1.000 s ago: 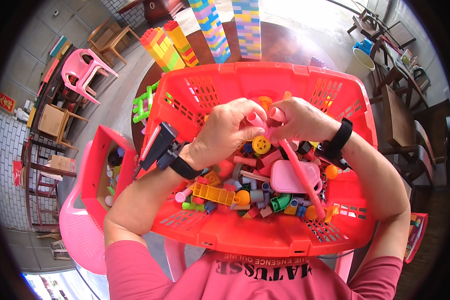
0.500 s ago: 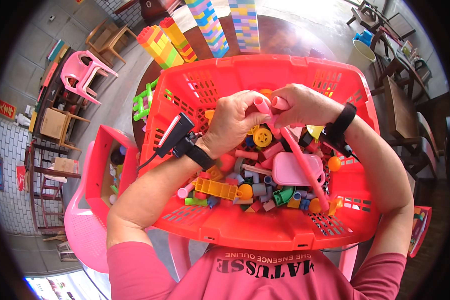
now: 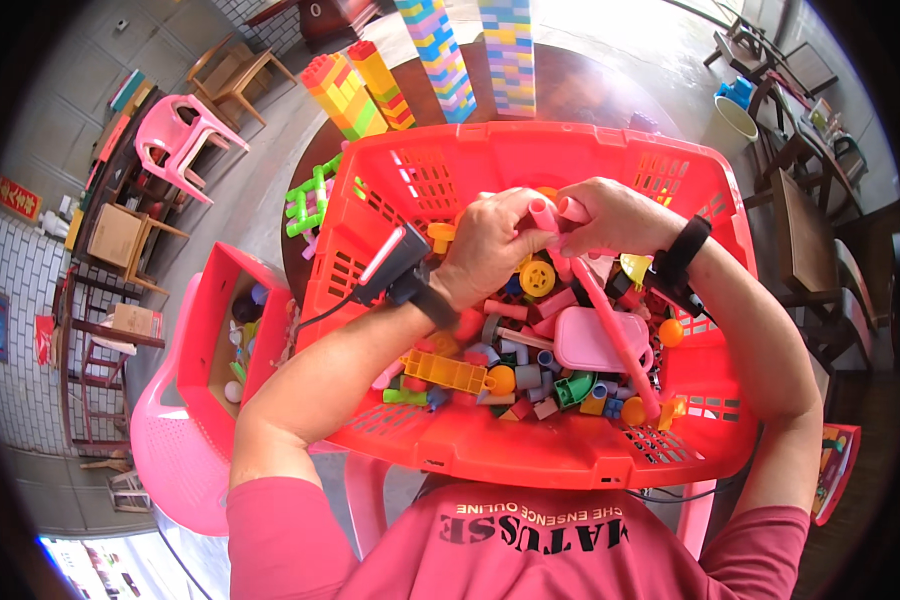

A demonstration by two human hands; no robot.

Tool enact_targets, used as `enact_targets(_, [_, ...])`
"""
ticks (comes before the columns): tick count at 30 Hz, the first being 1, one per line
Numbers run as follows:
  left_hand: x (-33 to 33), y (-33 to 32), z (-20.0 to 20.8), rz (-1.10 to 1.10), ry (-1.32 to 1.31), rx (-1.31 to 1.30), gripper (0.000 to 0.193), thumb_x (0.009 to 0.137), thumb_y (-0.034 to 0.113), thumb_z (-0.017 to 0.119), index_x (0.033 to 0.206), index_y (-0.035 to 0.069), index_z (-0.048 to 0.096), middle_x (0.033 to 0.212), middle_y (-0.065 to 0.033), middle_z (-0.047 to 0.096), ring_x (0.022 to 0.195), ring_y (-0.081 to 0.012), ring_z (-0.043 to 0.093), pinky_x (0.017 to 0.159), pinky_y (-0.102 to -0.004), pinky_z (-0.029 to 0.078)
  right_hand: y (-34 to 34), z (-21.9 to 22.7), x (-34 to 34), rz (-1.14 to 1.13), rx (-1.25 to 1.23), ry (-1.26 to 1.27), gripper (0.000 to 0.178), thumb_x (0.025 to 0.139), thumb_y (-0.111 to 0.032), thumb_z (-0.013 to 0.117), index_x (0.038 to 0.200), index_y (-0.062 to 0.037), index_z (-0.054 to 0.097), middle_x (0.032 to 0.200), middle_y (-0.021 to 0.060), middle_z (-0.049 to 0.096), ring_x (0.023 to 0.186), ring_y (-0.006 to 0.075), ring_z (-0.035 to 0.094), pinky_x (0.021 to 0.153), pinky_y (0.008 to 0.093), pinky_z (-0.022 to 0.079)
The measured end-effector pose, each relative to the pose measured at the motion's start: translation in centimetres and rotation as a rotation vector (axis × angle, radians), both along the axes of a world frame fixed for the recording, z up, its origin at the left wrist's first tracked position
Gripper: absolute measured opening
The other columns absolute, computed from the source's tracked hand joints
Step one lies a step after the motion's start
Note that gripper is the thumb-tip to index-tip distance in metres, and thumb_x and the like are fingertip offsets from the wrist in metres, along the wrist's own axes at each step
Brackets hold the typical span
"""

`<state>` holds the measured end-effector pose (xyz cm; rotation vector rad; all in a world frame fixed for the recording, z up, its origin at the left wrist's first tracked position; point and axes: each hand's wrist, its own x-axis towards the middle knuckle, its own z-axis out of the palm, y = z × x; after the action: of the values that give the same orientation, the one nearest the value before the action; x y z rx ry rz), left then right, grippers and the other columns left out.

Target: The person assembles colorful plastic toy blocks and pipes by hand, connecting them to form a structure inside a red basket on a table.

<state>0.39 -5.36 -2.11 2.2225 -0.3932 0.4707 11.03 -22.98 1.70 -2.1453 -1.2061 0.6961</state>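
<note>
Both hands meet over the far middle of a large red plastic basket (image 3: 530, 455) that sits on a dark round worktop (image 3: 580, 95); the left hand (image 3: 495, 240) is curled, its fingers pinched on the top end of a long pink tube (image 3: 610, 330), and the right hand (image 3: 610, 215) closes on a short pink piece (image 3: 573, 210) right beside it; the two pink parts touch or nearly touch between the fingertips, though the exact joint is hidden by the fingers, so I cannot tell whether they are already fitted together. The long tube slants down from the hands toward the near right corner of the basket, lying over the heap of toy parts; under it rests a flat pink block (image 3: 595, 338), and near the left hand lies a yellow wheel (image 3: 537, 278); closer to the person sit a yellow perforated bar (image 3: 448, 372), a green elbow pipe (image 3: 573, 388) and an orange ball (image 3: 671, 332). The left wrist carries a small black device with a red strip (image 3: 398, 262); the right wrist wears a black band (image 3: 682, 250). Beyond the basket stand four towers of coloured bricks (image 3: 440, 55) on the worktop; a green tube frame (image 3: 310, 195) lies just left of the basket; a smaller red box (image 3: 232, 340) rests on a pink chair (image 3: 170, 460) at the person's left.
</note>
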Motion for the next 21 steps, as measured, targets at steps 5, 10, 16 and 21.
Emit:
enact_targets(5, [2.1, 3.5, 0.1, -0.159, 0.286, -0.548, 0.030, 0.092, 0.026, 0.064, 0.114, 0.008, 0.060, 0.103, -0.0048, 0.064, 0.097, -0.0126, 0.060, 0.086, -0.0283, 0.048, -0.5, -1.5, -0.4, 0.051, 0.141, -0.133, 0.019, 0.076, -0.015, 0.067, 0.079, 0.0001, 0.056, 0.063, 0.0163, 0.055, 0.060, 0.0311, 0.058, 0.058, 0.0384, 0.046])
enact_targets(10, [2.7, 8.9, -1.0, 0.291, 0.336, -0.051, 0.036, 0.094, 0.027, 0.055, 0.123, 0.006, 0.055, 0.107, -0.0145, 0.065, 0.102, -0.0286, 0.062, 0.087, -0.0368, 0.049, -0.6, -2.4, 0.5, 0.132, 0.134, -0.321, 0.015, 0.078, -0.013, 0.065, 0.079, -0.0002, 0.056, 0.061, 0.0154, 0.055, 0.059, 0.0326, 0.058, 0.056, 0.0393, 0.047])
enact_targets(16, [1.6, 8.4, -5.7, 0.249, 0.432, 0.656, 0.032, 0.082, 0.012, 0.058, 0.111, 0.001, 0.058, 0.109, -0.0242, 0.059, 0.104, -0.0416, 0.057, 0.083, -0.0470, 0.049, -0.8, -1.0, 0.0, 0.098, 0.155, -0.184, 0.016, 0.077, -0.016, 0.063, 0.075, -0.0016, 0.055, 0.070, 0.0162, 0.060, 0.065, 0.0340, 0.059, 0.063, 0.0407, 0.048])
enact_targets(21, [0.5, 7.4, -6.1, 0.119, 0.497, 0.699, 0.053, 0.067, 0.005, 0.063, 0.119, 0.005, 0.053, 0.111, -0.0227, 0.056, 0.102, -0.0430, 0.057, 0.085, -0.0484, 0.047, -1.5, 1.4, -0.4, 0.005, 0.240, -0.041, 0.017, 0.077, -0.015, 0.064, 0.082, 0.0004, 0.061, 0.068, 0.0131, 0.061, 0.061, 0.0229, 0.062, 0.058, 0.0349, 0.050])
